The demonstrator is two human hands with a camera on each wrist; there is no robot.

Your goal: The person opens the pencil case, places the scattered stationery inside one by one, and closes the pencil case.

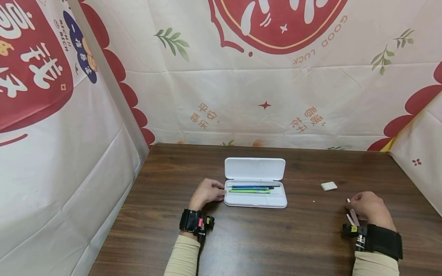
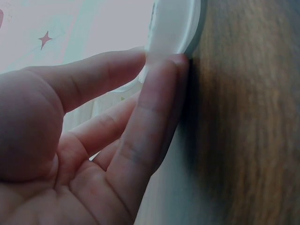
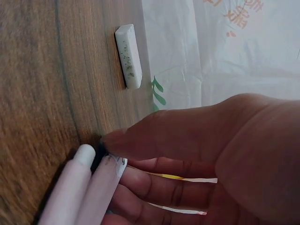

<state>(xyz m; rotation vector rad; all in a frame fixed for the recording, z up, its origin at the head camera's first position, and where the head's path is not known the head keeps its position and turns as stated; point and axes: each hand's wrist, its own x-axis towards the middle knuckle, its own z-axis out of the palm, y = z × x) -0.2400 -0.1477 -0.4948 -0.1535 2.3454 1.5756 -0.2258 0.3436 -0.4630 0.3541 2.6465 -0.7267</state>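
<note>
A white pencil case (image 1: pixel 256 200) lies on the table with its lid (image 1: pixel 254 168) raised at the back. Blue, green and dark pens (image 1: pixel 250 191) lie in its tray. At the case's left end, my left hand (image 1: pixel 208 193) pinches the rim between thumb and fingertips; the left wrist view shows the case's rounded end (image 2: pixel 176 26) there. Farther right, my right hand (image 1: pixel 371 207) holds the end of a pale pink pen (image 3: pixel 101 187) between thumb and fingers. A second pale pen (image 3: pixel 65 192) lies alongside it. Behind that hand is a white eraser (image 1: pixel 329 186) with dark smudges on one side.
The brown wooden table (image 1: pixel 165 168) ends at a printed cloth (image 1: pixel 241 88) behind it, and more cloth hangs at the left and right sides. A tiny white speck (image 1: pixel 313 201) lies on the table between the case and the eraser.
</note>
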